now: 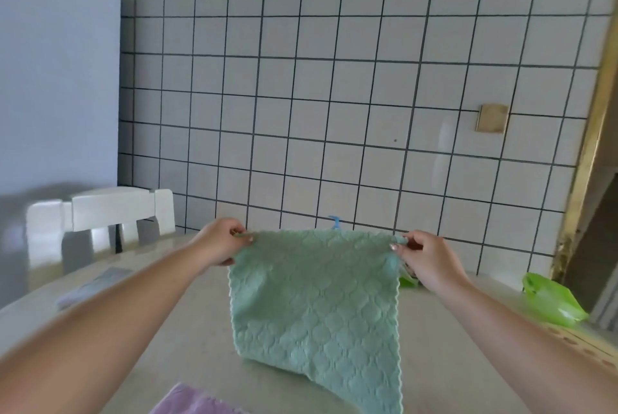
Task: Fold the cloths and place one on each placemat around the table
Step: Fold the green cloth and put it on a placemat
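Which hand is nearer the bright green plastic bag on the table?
Right. The right hand pinches the green cloth's upper right corner, a short way left of the green bag. The left hand holds the opposite corner, across the cloth's full width.

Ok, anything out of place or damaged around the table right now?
Mostly fine. The green cloth hangs unfolded between the left hand and right hand. The door frame at right looks worn and flaking low down, and a crumpled green bag sits on the table's edge.
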Motion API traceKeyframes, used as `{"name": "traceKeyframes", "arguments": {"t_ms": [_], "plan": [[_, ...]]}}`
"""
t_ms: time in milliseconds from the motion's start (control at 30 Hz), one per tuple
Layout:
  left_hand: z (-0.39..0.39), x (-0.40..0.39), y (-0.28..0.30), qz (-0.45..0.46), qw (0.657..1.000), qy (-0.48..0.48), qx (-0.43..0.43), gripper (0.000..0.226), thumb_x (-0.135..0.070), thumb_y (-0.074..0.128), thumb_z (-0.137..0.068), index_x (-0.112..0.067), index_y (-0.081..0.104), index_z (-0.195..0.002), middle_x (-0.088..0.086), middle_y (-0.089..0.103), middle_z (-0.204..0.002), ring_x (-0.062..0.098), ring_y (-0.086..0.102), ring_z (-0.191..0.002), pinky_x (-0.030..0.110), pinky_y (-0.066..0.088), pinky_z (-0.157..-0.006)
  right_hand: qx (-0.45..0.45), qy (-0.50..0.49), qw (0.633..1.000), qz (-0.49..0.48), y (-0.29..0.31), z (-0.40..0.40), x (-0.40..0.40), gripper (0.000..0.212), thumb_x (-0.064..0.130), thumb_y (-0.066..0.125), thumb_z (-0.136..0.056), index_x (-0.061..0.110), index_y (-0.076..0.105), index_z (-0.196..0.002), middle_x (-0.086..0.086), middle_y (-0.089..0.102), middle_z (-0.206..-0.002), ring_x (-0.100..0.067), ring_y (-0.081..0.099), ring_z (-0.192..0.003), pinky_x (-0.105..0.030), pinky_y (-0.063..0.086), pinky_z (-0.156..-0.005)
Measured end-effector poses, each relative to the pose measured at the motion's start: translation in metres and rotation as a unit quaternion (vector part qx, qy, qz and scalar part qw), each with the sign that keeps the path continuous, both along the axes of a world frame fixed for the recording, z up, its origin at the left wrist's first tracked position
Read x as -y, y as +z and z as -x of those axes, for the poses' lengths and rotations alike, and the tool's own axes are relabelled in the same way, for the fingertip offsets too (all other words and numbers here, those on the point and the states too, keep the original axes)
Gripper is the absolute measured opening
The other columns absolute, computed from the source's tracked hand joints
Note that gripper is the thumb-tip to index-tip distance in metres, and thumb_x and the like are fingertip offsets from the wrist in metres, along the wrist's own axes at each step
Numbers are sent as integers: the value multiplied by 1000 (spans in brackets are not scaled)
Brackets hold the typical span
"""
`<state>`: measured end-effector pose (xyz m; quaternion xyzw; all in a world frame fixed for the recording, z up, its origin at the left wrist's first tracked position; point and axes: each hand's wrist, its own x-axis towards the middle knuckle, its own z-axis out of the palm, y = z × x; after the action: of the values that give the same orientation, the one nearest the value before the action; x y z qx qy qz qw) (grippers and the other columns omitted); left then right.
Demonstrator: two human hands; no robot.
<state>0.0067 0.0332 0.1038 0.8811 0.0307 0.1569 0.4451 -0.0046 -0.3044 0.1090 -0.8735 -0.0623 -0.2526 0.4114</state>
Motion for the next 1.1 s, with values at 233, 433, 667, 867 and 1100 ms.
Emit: {"name": "traceKeyframes", "arguments": {"t_ms": [233, 433, 667, 867, 1100], "plan": [[-16, 14, 32, 158, 976, -49, 141, 15, -7, 59, -89, -19, 61, -80, 11, 59, -103, 23, 61, -90, 42, 57, -81, 5, 37, 991, -128, 21, -23, 8, 2, 21, 54, -92, 21, 56, -92, 4, 68, -85, -23, 62, -84, -54, 48, -90], [-4, 23, 55, 46, 973, -78, 211, 5, -12, 56, -91, -15, 61, -92, -2, 60, -88, 20, 63, -78, 46, 55, -84, 47, 57, 992, -105, 29, -23, 34, 4, 28, 54, -91, 27, 58, -88, 1, 68, -98, -22, 63, -102, -50, 45, -95], [33, 18, -27, -164, 972, -161, 48, 6, -15, 56, -92, -20, 59, -92, -9, 51, -70, 5, 56, -48, 22, 51, -49, -84, 86, 992, -46, -62, 18, 62, 31, 43, 74, -72, 17, 59, -80, 4, 66, -70, -20, 68, -77, -27, 46, -71], [41, 21, -90, -162, 944, -254, -131, 8, -16, 56, -92, -14, 54, -100, 7, 56, -86, 8, 53, -57, 19, 50, -46, -214, 81, 973, -11, -119, 44, 77, 16, 4, 57, -89, 4, 46, -77, -8, 62, -56, -19, 67, -48, -18, 46, -41], [24, 30, -115, -163, 951, -220, -144, 22, -16, 56, -92, -3, 57, -110, -5, 48, -76, 9, 51, -57, 17, 49, -49, -187, 6, 979, 83, -139, 27, 77, 22, 10, 63, -86, 7, 51, -69, 1, 46, -48, -15, 46, -45, -28, 38, -51]]}}
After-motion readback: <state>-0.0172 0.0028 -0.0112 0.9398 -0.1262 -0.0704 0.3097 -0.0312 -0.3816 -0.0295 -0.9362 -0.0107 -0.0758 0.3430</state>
